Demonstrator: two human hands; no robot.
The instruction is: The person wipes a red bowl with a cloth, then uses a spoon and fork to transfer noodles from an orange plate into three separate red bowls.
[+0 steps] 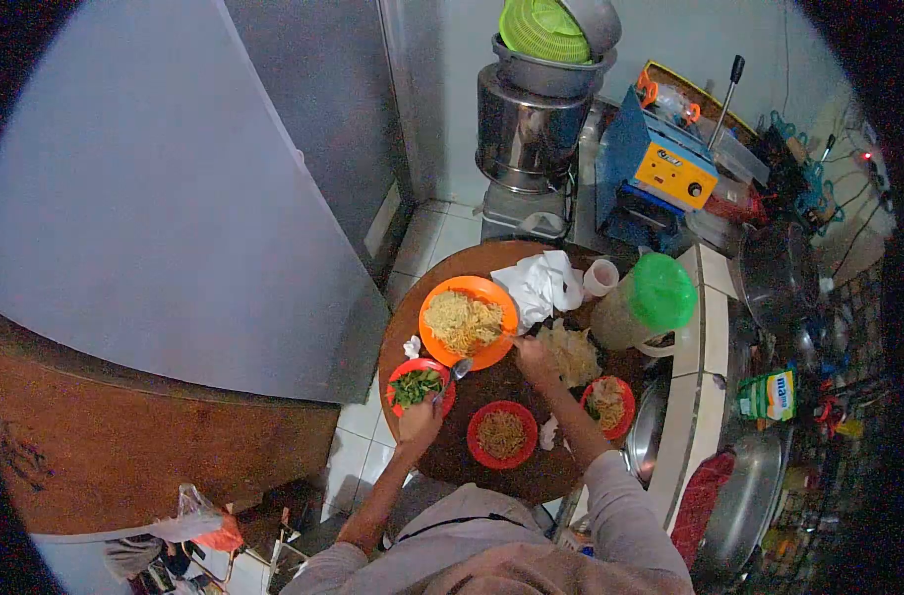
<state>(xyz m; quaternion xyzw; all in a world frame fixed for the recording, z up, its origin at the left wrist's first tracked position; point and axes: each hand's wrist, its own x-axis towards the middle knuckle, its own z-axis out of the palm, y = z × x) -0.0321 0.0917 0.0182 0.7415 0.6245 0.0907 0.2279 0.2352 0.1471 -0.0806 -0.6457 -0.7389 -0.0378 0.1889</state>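
My left hand (419,423) is closed round the handle of a metal spoon (461,368), beside a red plate of chopped green leaves (419,388). The spoon's bowl lies between that plate and an orange plate (479,364) piled with yellow noodles (462,322). From the other side, my right hand (537,360) is closed on a thin utensil that reaches to the noodles; its head is too small to make out. Nearer my body stands a red bowl of brown shredded food (501,434). A second red bowl with mixed food (607,405) sits under my right forearm.
A round brown table (442,466) carries the dishes, white crumpled plastic (543,283), a white cup (601,278), a green-lidded pitcher (660,297) and a clear plastic bag (568,352). A tiled counter edge (708,377) borders the right. Behind stands a blue-and-yellow machine (660,169).
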